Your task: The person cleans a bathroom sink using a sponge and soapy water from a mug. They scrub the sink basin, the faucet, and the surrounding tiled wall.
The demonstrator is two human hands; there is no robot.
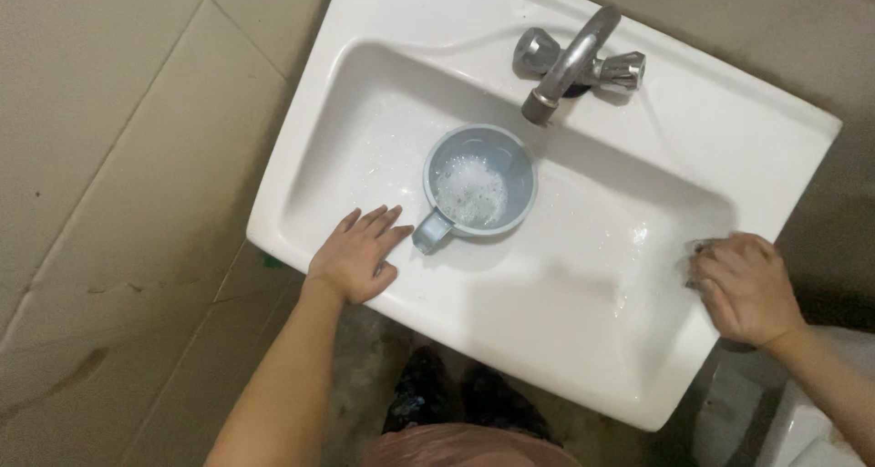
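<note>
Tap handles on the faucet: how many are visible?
2. The left tap handle and right tap handle flank the spout at the sink back rim. None seem hidden.

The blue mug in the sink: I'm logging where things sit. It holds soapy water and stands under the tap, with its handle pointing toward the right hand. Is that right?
Not quite. The head view shows the blue mug with its handle toward the left hand, not the right hand. It does hold soapy water and stands under the tap.
</note>
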